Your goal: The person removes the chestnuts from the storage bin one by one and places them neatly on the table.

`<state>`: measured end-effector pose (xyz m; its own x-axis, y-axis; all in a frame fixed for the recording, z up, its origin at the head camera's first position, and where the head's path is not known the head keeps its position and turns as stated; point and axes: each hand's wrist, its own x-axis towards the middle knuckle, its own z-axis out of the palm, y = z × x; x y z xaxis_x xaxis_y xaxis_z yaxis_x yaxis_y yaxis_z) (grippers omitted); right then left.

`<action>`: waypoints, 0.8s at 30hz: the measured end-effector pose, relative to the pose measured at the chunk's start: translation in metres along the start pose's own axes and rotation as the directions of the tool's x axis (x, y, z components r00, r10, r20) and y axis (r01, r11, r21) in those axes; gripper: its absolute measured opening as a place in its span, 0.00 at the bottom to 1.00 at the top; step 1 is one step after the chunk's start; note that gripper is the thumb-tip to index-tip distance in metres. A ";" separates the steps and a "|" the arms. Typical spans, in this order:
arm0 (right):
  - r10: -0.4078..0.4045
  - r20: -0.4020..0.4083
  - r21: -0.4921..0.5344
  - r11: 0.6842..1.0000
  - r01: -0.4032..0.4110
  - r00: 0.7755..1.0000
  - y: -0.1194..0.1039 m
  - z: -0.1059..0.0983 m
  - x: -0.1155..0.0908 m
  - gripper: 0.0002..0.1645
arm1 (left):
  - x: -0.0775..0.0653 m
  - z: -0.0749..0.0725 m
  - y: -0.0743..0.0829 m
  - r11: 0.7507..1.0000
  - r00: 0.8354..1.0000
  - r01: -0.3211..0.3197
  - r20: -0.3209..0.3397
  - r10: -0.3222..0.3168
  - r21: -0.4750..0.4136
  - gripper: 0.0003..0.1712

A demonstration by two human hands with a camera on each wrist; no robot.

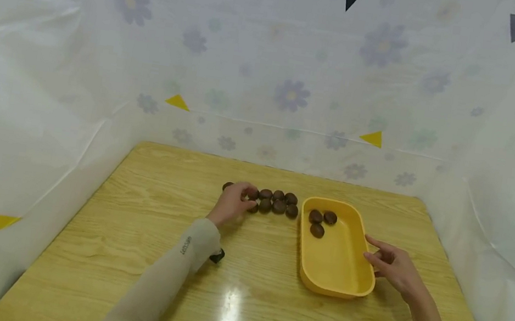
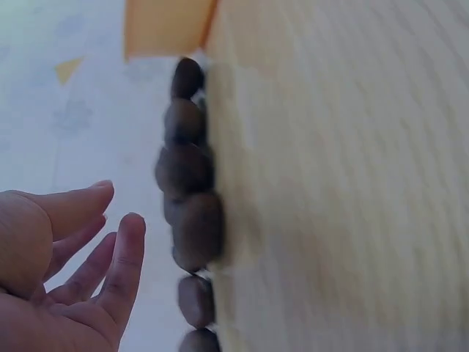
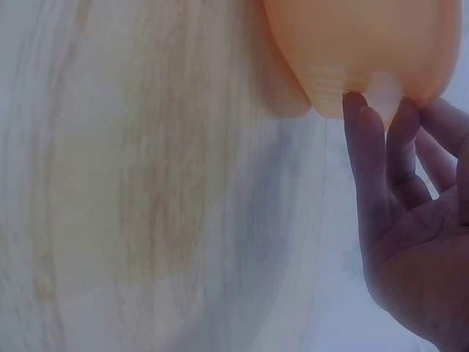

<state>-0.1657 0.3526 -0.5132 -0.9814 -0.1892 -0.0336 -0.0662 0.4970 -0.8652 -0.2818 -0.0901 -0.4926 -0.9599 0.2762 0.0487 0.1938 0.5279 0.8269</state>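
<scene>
Dark brown, shiny chestnuts (image 1: 278, 207) lie in two close rows on the table, left of a yellow plastic tray (image 1: 335, 266). My left hand (image 1: 233, 201) hovers at the left part of the rows and partly hides them. In the left wrist view its thumb and fingertips stand apart with nothing between them, beside the chestnuts (image 2: 187, 172). Three more chestnuts (image 1: 317, 230) sit inside the tray at its far left. My right hand (image 1: 396, 267) holds the tray's right side, thumb and forefinger at the rim. In the right wrist view, other fingertips touch the outer wall (image 3: 352, 51).
The wooden table (image 1: 127, 230) is walled by white flowered sheeting (image 1: 277, 63) at the back and both sides. One chestnut (image 1: 227, 185) lies at the far left end, beyond the left hand.
</scene>
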 end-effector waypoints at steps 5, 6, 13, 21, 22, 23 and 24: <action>0.005 -0.008 -0.012 1.000 -0.006 1.000 -0.001 -0.001 0.001 0.37 | 0.002 0.004 0.026 0.999 0.997 -0.044 0.059 0.046 -0.028 0.25; 0.006 -0.010 -0.012 1.000 -0.006 1.000 -0.001 -0.001 0.001 0.36 | 0.003 0.006 0.030 0.998 0.996 -0.046 0.071 0.049 -0.033 0.24; 0.013 -0.008 0.005 1.000 -0.013 1.000 -0.001 0.000 0.002 0.37 | 0.008 0.030 0.053 0.992 0.986 -0.075 0.140 0.089 -0.101 0.25; 0.022 -0.001 0.009 1.000 -0.022 1.000 -0.002 0.002 0.002 0.37 | 0.012 0.064 0.091 0.986 0.968 -0.093 0.221 0.121 -0.136 0.22; 0.023 -0.002 0.006 1.000 -0.023 1.000 -0.002 0.002 0.002 0.37 | 0.013 0.068 0.096 0.985 0.964 -0.093 0.235 0.125 -0.144 0.22; 0.024 -0.006 0.005 1.000 -0.024 1.000 -0.003 0.002 0.002 0.37 | 0.014 0.073 0.101 0.984 0.961 -0.090 0.247 0.126 -0.154 0.22; 0.023 -0.008 0.003 1.000 -0.023 1.000 -0.003 0.002 0.003 0.37 | 0.016 0.078 0.105 0.982 0.958 -0.082 0.259 0.126 -0.172 0.23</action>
<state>-0.1679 0.3491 -0.5117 -0.9840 -0.1715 -0.0494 -0.0434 0.4984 -0.8659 -0.2611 0.0321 -0.4487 -0.8425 0.5387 0.0053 0.2343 0.3575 0.9040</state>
